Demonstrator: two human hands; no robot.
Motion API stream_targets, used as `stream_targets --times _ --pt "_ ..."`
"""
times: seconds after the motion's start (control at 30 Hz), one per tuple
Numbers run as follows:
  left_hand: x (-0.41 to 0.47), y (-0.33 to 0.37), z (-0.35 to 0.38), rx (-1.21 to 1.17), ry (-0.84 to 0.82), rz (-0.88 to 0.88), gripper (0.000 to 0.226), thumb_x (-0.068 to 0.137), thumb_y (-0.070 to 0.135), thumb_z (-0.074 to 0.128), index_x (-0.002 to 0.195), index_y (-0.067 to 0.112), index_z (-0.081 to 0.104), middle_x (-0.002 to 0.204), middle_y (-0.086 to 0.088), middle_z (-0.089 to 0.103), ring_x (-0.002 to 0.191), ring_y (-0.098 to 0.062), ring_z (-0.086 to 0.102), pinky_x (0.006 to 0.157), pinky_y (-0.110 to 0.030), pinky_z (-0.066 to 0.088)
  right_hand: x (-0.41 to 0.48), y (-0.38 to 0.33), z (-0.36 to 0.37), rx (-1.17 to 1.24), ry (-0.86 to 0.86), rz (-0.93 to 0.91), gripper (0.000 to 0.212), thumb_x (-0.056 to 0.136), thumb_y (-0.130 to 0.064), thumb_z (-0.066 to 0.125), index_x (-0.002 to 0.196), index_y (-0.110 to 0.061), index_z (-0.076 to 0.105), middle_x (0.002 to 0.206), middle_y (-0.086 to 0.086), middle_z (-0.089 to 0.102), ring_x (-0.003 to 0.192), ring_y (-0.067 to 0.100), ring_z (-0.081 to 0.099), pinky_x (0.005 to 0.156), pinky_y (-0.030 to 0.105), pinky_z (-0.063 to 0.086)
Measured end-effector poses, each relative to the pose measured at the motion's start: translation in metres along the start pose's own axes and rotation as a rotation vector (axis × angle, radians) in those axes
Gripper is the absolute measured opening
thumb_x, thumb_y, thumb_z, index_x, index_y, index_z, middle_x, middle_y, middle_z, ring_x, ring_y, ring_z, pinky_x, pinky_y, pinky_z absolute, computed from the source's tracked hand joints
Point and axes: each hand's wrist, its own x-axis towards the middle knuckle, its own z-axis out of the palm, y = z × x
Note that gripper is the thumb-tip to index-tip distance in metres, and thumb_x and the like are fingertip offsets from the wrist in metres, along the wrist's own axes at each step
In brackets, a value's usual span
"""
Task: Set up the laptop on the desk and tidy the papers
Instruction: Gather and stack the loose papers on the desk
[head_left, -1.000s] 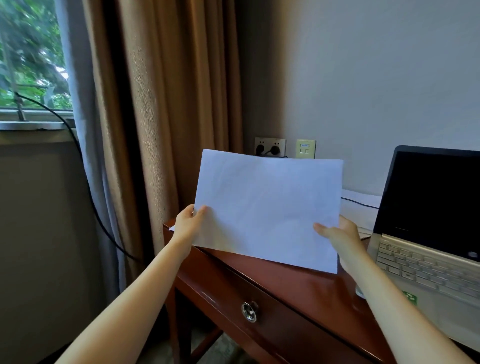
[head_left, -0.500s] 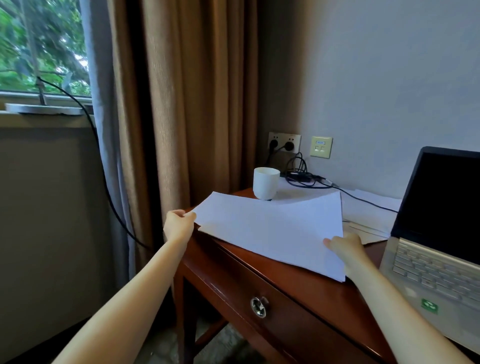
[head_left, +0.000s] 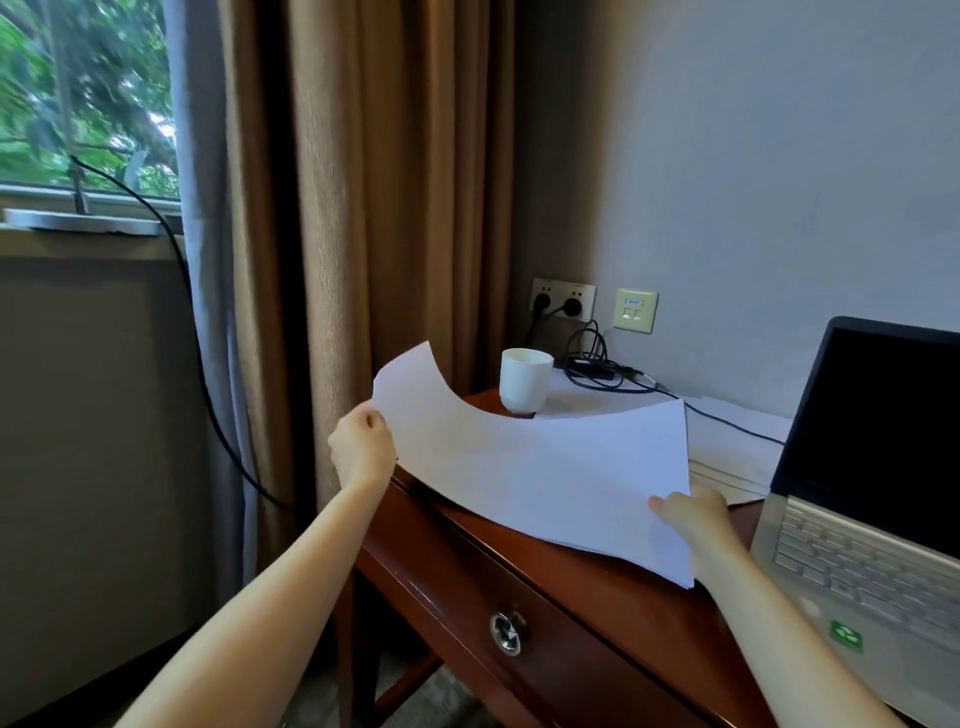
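Observation:
A thin stack of white paper (head_left: 550, 467) lies bent over the left end of the dark wooden desk (head_left: 597, 587). My left hand (head_left: 361, 447) grips its left edge, and that side curls upward off the desk. My right hand (head_left: 691, 514) pinches the right edge, near the bottom corner. An open silver laptop (head_left: 872, 467) with a black screen stands on the desk's right side. More white sheets (head_left: 737, 452) lie flat behind the held paper, beside the laptop.
A white cup (head_left: 524, 379) stands at the back left of the desk near coiled black cables (head_left: 602, 364) plugged into wall sockets (head_left: 563, 299). Brown curtains (head_left: 374, 208) hang left of the desk. The desk drawer has a metal ring handle (head_left: 506, 631).
The paper went from upright in front of me down onto the desk. Its left side has now curled upward in my left hand.

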Motion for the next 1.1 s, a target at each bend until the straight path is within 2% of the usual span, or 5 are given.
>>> stream_targets --times 0.17,0.57,0.77,0.93,1.1 --pt "-0.008 0.029 -0.016 -0.008 0.046 0.467 0.033 0.1 0.015 0.039 0.127 0.016 0.059 0.104 -0.004 0.068 0.091 -0.017 0.061 0.075 -0.023 0.041 -0.007 -0.003 0.007 0.005 -0.032 0.034 0.013 0.089 0.007 0.051 0.102 0.007 0.054 0.094 0.016 0.053 0.085 0.026 0.049 0.074 0.031 0.036" --pt "-0.068 0.029 0.036 0.419 -0.317 1.444 0.042 0.076 0.013 0.041 0.101 0.012 0.074 0.103 -0.002 0.073 0.088 -0.017 0.072 0.072 -0.026 0.056 -0.019 -0.011 0.011 0.281 -0.204 0.186 0.033 0.095 0.005 0.042 0.127 0.006 0.047 0.11 0.021 0.056 0.091 0.031 0.055 0.058 0.034 0.044" --pt "-0.094 0.04 0.043 0.396 -0.368 1.568 0.038 0.077 0.01 0.046 0.103 0.012 0.074 0.105 -0.002 0.073 0.091 -0.017 0.071 0.073 -0.027 0.056 -0.028 -0.015 0.007 0.379 -0.291 0.202 0.036 0.098 0.001 0.036 0.133 0.006 0.044 0.087 0.014 0.058 0.075 0.027 0.054 0.057 0.034 0.045" --pt "-0.101 0.052 0.041 0.353 -0.397 1.513 0.057 0.05 0.0 0.089 0.103 0.008 0.073 0.106 -0.006 0.072 0.092 -0.02 0.071 0.073 -0.028 0.056 -0.036 -0.019 0.003 0.41 -0.337 0.175 0.035 0.099 0.002 0.033 0.131 0.007 0.045 0.078 0.008 0.054 0.068 0.019 0.05 0.049 0.028 0.045" --pt "-0.105 0.06 0.045 0.335 -0.372 1.544 0.04 0.064 0.003 0.064 0.103 0.008 0.073 0.106 -0.006 0.072 0.091 -0.02 0.071 0.072 -0.027 0.056 -0.032 -0.018 -0.004 0.424 -0.337 0.206 0.034 0.098 0.0 0.037 0.131 0.008 0.043 0.079 0.011 0.054 0.069 0.023 0.051 0.058 0.032 0.041"
